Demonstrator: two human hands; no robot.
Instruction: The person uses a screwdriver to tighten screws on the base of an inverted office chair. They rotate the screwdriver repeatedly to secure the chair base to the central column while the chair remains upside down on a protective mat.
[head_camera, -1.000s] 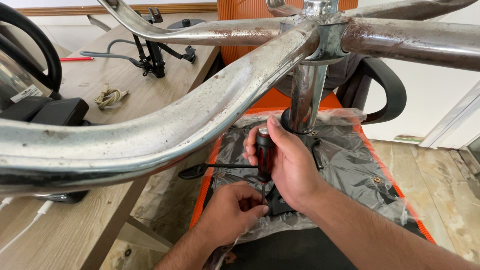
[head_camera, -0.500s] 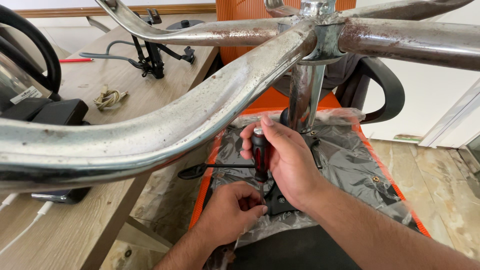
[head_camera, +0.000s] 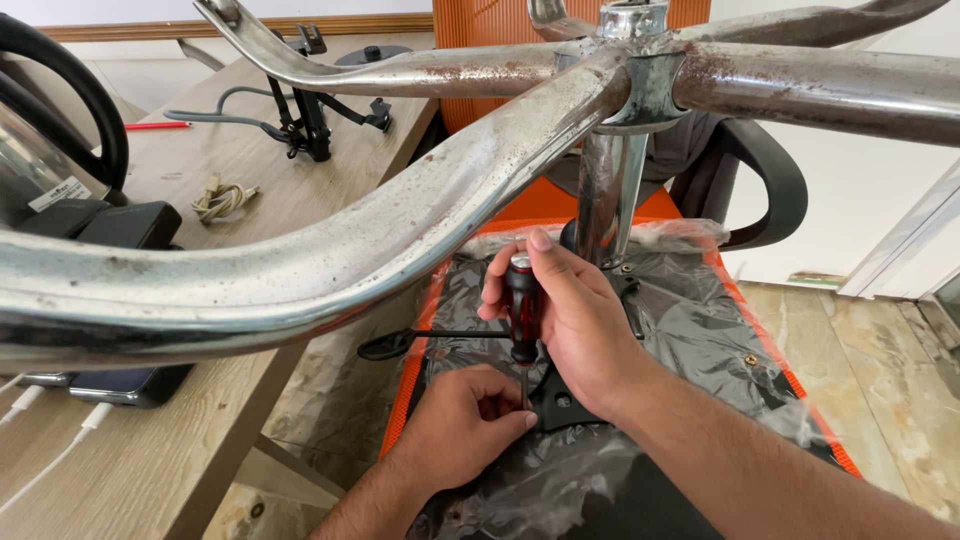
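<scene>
Right hand (head_camera: 570, 320) higher on screwdriver (head_camera: 522, 310)

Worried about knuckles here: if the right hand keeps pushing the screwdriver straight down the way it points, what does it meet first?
Probably the left hand, whose fingertips pinch the shaft just below the right hand, then the black plate; depth is unclear.

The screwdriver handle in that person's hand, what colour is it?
Dark red with black, seen in the head view: the screwdriver is gripped by the right hand.
</scene>
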